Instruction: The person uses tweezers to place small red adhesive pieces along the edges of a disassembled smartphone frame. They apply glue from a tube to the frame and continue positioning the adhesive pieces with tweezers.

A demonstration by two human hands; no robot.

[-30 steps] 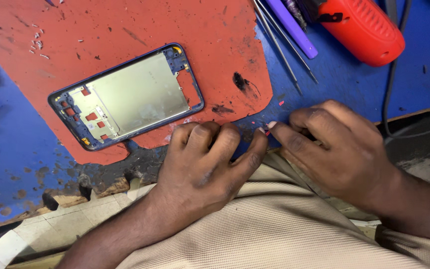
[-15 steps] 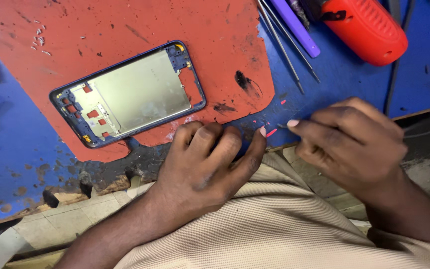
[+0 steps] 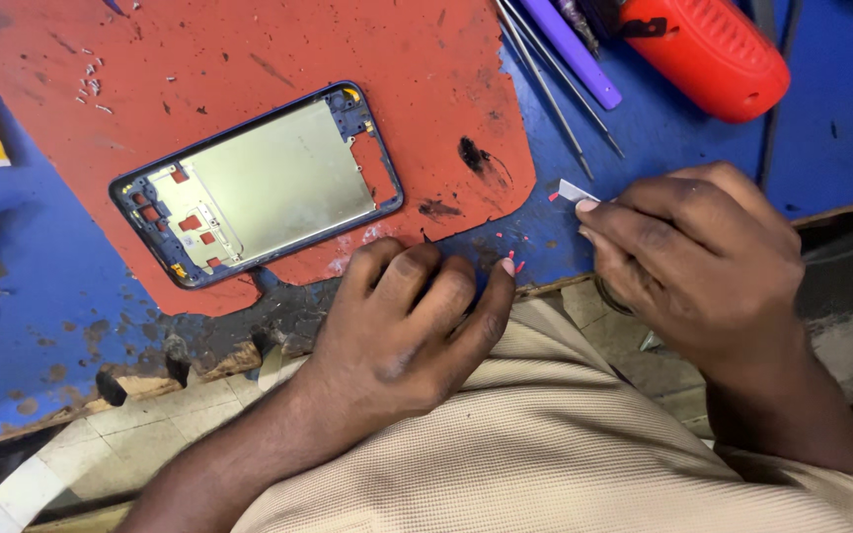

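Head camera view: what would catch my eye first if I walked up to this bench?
Probably the opened phone frame, lying at an angle on the worn red mat in the middle of the blue bench. Next, the bright red tool at the top right, beside a purple stick and thin metal probes. Nearer, the right hand pinches a small pale strip, while the left hand rests at the bench edge.

Small pale strip point(image 3: 577, 190): thin, flat, whitish-grey with a red end, pinched at one end between right-hand fingertips point(image 3: 592, 207), held just above the blue bench top point(image 3: 663, 128). Tiny red scraps point(image 3: 517, 259): scattered beside the left thumb point(image 3: 494, 296).
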